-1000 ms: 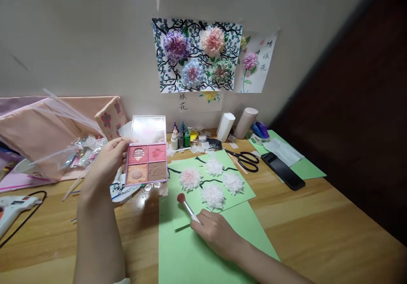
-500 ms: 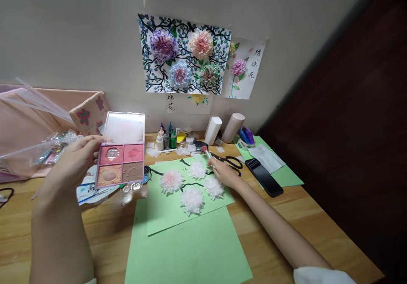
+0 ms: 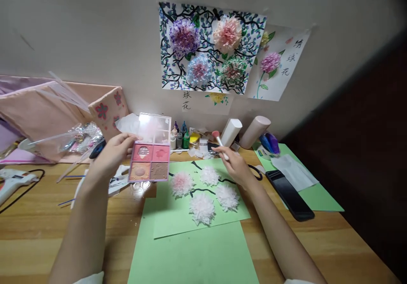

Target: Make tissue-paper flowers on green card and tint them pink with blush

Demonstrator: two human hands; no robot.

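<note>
My left hand (image 3: 116, 154) grips the left edge of an open makeup palette (image 3: 149, 162), which has four pink, orange and brown pans and a clear raised lid. In my right hand (image 3: 237, 165) is a small brush (image 3: 220, 143), its pink bristles pointing up and left. The brush is in the air, apart from the palette. Below it, a green sheet (image 3: 178, 220) bears white paper flowers (image 3: 202, 208) and black painted branches. One flower (image 3: 182, 184), at the left, is tinted pink.
Small paint bottles (image 3: 186, 140), a white container (image 3: 231, 132) and a pinkish cylinder (image 3: 255, 132) stand by the wall. A black phone (image 3: 290, 196) lies at the right, a glue gun (image 3: 15, 184) at the far left. Flower artwork (image 3: 211, 48) hangs above.
The view has shifted left, so most things appear farther right. My right hand with the brush has lifted slightly, and the palette's lid looks tilted further back.
</note>
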